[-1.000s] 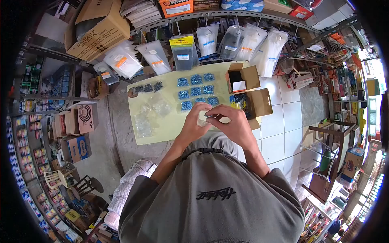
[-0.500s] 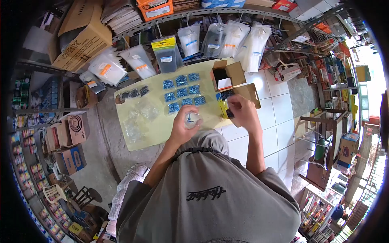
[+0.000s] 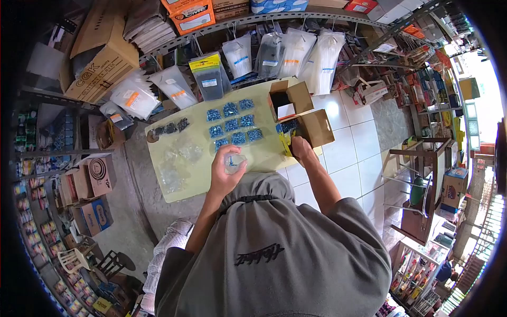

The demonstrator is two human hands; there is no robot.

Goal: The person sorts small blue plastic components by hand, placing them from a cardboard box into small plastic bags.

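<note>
My left hand [image 3: 226, 171] is wrapped round a small clear round container [image 3: 235, 162] with a few small blue pieces visible in it. It is above the near edge of the pale yellow table [image 3: 195, 182]. My right hand [image 3: 303, 150] is at the near end of an open cardboard box with a yellow side [image 3: 285, 141], which holds small dark pieces [image 3: 288, 126]. Its fingers point down into that end and are mostly hidden. Beyond my left hand, clear packets of small blue pieces [image 3: 231, 124] lie in rows.
Another open carton [image 3: 283, 105] stands behind the yellow-sided box. Dark packets [image 3: 170, 128] and clear plastic bags [image 3: 171, 177] lie at the table's left. Bags of cable ties [image 3: 323, 63] hang from the rack along the back. A chair-like wooden frame [image 3: 422, 185] stands at right.
My right hand has come down from above the yellow-sided box to its near end. My left hand still holds the clear container; the whole view has shifted slightly.
</note>
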